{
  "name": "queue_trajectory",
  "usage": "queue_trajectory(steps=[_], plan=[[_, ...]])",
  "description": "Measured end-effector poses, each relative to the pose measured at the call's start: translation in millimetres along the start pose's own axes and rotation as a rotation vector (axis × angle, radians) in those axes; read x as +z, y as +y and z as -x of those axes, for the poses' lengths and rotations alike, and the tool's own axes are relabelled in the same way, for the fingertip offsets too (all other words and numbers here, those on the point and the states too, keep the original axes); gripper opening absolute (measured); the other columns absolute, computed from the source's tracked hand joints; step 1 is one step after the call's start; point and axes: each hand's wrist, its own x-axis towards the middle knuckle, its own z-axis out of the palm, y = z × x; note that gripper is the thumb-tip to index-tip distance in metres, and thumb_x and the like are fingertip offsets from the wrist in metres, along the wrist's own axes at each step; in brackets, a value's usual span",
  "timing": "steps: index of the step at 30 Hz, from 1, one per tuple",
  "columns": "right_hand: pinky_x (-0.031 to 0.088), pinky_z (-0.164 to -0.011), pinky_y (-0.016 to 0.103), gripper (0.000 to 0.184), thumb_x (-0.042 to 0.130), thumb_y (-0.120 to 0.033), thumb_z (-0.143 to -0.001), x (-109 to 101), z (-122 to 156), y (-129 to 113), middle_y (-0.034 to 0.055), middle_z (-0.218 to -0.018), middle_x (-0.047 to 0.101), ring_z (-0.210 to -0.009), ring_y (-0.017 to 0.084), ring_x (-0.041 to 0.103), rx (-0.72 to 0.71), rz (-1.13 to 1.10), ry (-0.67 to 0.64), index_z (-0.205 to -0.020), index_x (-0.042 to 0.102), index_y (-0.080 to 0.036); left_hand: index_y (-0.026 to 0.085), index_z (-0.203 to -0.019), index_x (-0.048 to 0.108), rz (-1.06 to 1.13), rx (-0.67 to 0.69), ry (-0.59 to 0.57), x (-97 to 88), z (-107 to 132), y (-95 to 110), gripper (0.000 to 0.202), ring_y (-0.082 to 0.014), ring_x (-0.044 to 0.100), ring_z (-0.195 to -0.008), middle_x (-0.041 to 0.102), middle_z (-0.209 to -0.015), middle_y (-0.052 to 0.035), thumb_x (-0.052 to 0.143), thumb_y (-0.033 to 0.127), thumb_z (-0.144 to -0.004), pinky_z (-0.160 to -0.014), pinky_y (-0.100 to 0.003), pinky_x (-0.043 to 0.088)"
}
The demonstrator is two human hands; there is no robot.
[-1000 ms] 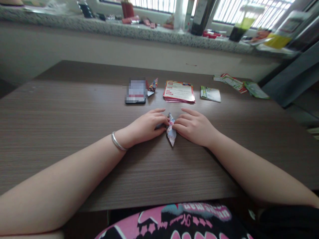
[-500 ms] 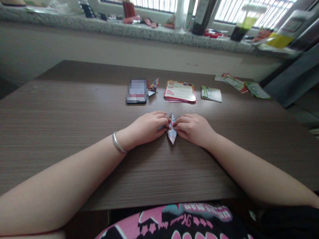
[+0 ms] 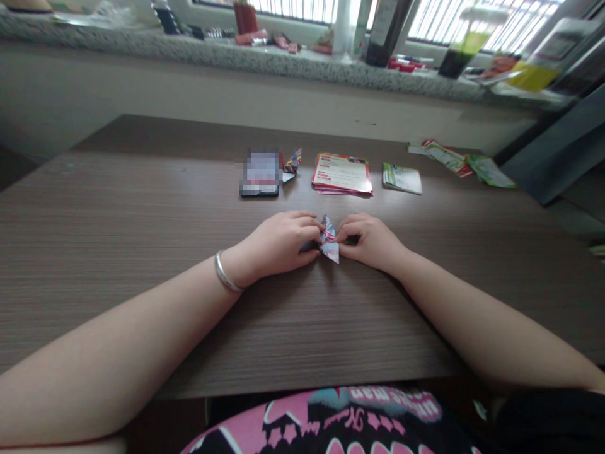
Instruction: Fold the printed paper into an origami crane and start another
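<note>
Between my two hands, over the middle of the table, is a small folded paper [image 3: 329,243] with a colourful print and pointed ends. My left hand [image 3: 293,243], with a silver bangle on the wrist, pinches its left side between thumb and fingers. From the other side, my right hand [image 3: 371,239] pinches the paper's right edge with closed fingertips. The exact folds under the fingertips are partly hidden. Beyond the left hand stands another folded paper piece [image 3: 293,164] in similar colours, beside a tablet-like device [image 3: 259,173] whose screen is blurred out.
A stack of printed cards [image 3: 343,173] and a smaller green-and-white stack [image 3: 401,178] lie past my hands. Several green and red packets [image 3: 447,156] rest at the far right of the brown table [image 3: 142,208]. Bottles and small items crowd the stone windowsill [image 3: 198,53].
The paper's near point has folded up and swung right, so it looks shorter. My right hand has shifted slightly right, its fingers more curled. The left hand has stayed nearly in place.
</note>
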Motion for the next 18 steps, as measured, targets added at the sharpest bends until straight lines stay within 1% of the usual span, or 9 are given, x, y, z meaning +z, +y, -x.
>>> queue_trajectory(steps=[2,4,6,8,12,15,18], plan=[[0.046,-0.076,0.03,0.009,0.069,-0.024,-0.079,0.5,-0.3,2.0,0.003,-0.079,0.07,-0.077,0.016,0.062,-0.02,-0.019,0.01,-0.071,0.069,-0.02,0.016,-0.092,0.069,-0.053,0.024,0.007,0.8,-1.0,0.4,0.016,-0.0229,0.063,-0.107,0.071,-0.103,-0.0089,0.057,0.027,-0.088,-0.096,-0.037,0.052],[0.046,-0.076,0.031,0.007,0.067,-0.023,-0.079,-0.5,0.4,1.4,0.0031,-0.082,0.071,-0.079,0.017,0.061,-0.043,0.021,0.007,-0.073,0.069,-0.02,0.015,-0.089,0.069,-0.113,0.04,-0.003,1.1,-1.9,2.3,0.018,-0.0225,0.064,-0.104,0.071,-0.1,-0.0098,0.054,0.025,-0.09,-0.094,-0.037,0.053],[0.045,-0.076,0.031,0.007,0.064,-0.021,-0.081,-2.8,1.4,-1.7,0.0037,-0.086,0.072,-0.083,0.019,0.06,-0.076,0.131,-0.013,-0.078,0.07,-0.021,0.015,-0.087,0.069,-0.162,0.032,-0.017,0.5,-2.5,5.3,0.018,-0.0226,0.065,-0.101,0.071,-0.099,-0.01,0.053,0.023,-0.09,-0.092,-0.037,0.053],[0.044,-0.075,0.032,0.011,0.059,-0.022,-0.085,-5.5,2.3,-6.5,0.0045,-0.087,0.072,-0.085,0.02,0.058,-0.121,0.278,-0.04,-0.083,0.07,-0.021,0.015,-0.087,0.068,-0.192,0.012,-0.017,-0.2,-2.6,8.4,0.017,-0.023,0.065,-0.101,0.072,-0.099,-0.0094,0.053,0.022,-0.09,-0.091,-0.037,0.054],[0.041,-0.073,0.032,0.018,0.054,-0.027,-0.092,-8.5,2.7,-15.8,0.0053,-0.086,0.071,-0.085,0.02,0.057,-0.197,0.488,-0.06,-0.087,0.069,-0.019,0.015,-0.093,0.068,-0.204,-0.019,0.01,0.0,-2.7,12.0,0.016,-0.0231,0.064,-0.107,0.072,-0.103,-0.0094,0.054,0.019,-0.089,-0.096,-0.037,0.051],[0.04,-0.072,0.033,0.018,0.053,-0.027,-0.093,-8.1,2.3,-19.9,0.0051,-0.087,0.071,-0.087,0.021,0.057,-0.202,0.552,-0.062,-0.089,0.068,-0.019,0.013,-0.094,0.068,-0.203,-0.052,0.015,1.3,-3.3,13.5,0.016,-0.0232,0.065,-0.107,0.072,-0.102,-0.0106,0.055,0.018,-0.088,-0.098,-0.036,0.051],[0.04,-0.074,0.034,0.019,0.051,-0.025,-0.094,-6.9,1.4,-22.9,0.0064,-0.097,0.071,-0.092,0.022,0.056,-0.21,0.571,-0.075,-0.091,0.068,-0.018,0.014,-0.093,0.069,-0.198,-0.083,0.011,1.9,-3.5,15.4,0.016,-0.0236,0.066,-0.105,0.073,-0.099,-0.0101,0.054,0.017,-0.087,-0.096,-0.038,0.051]])
